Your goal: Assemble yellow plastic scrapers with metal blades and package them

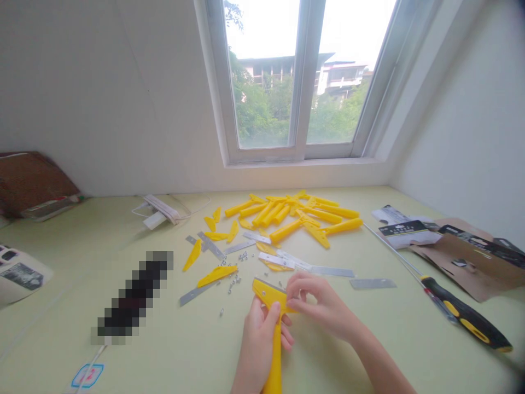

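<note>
My left hand is wrapped round a yellow scraper, its thumb pressed on the neck below the wide head. A metal blade edge shows along the top of the head, and a screw sits near its left end. At the head's right end, my right hand has thumb and forefinger pinched together; whatever they hold is hidden. Just beyond lie loose small screws, flat metal blades and yellow cover plates. Several yellow scraper handles are heaped farther back.
On the right lie a black-and-yellow screwdriver, a brown cardboard package and plastic packets. A white power strip with cables stands at the back left. A pixelated dark object lies left, with a cable leading from it.
</note>
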Demonstrator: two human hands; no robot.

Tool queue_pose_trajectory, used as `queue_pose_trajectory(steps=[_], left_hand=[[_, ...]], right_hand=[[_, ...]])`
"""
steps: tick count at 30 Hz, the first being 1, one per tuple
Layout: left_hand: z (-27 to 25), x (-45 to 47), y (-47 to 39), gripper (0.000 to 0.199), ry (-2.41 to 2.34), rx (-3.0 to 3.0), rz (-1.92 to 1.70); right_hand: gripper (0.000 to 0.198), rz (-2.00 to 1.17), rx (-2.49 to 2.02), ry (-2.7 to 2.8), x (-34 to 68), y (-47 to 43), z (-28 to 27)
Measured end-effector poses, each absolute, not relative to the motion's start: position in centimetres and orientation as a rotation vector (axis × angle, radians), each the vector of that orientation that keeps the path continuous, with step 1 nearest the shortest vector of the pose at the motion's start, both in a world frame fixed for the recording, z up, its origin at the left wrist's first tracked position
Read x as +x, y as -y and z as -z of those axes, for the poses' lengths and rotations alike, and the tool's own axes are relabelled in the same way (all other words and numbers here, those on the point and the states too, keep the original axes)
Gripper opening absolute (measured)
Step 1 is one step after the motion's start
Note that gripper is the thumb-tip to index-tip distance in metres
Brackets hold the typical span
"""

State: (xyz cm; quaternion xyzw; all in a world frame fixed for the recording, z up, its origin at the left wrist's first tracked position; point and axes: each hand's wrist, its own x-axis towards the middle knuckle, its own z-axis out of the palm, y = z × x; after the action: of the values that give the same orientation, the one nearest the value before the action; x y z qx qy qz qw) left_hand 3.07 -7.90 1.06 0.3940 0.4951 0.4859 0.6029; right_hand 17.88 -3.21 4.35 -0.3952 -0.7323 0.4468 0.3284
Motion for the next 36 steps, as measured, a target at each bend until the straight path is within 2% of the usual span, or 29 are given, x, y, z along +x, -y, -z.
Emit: queue_pose_trajectory(steps=[9,14,19,28,30,34,36], left_hand=[[-0.9,3.0,7.7,0.027,-1.154,0.916,-1.131],[-0.9,3.2,7.9,0.028,-1.112,0.928,-1.165],[-1.3,3.4,7.9,0.029,-1.043,0.923,-1.15],[-1.5,3.6,7.6,0.034,-1.133,0.999,-1.129],[-1.7,3.8,7.6,0.039,-1.201,0.996,-1.147],[-2.1,4.4,8.2,0.063,-1.404,0.921,-1.269],[-2.0,4.6,8.7,0.066,-1.529,1.03,-1.376]], right_hand=[[0.005,-1.214,-1.088,1.825,17.6,2.9,-3.6],[0.024,-1.552,-1.094,1.561,17.4,2.9,-3.4],[0.018,-1.806,-1.085,1.501,17.4,3.1,-3.7],[0.016,-1.745,-1.06,1.464,17.4,3.1,-3.8],[0.017,-1.732,-1.077,1.456,17.4,3.1,-3.9],[0.018,-1.721,-1.103,1.413,17.5,3.2,-3.6],[0.017,-1.717,-1.098,1.405,17.5,3.2,-3.3]])
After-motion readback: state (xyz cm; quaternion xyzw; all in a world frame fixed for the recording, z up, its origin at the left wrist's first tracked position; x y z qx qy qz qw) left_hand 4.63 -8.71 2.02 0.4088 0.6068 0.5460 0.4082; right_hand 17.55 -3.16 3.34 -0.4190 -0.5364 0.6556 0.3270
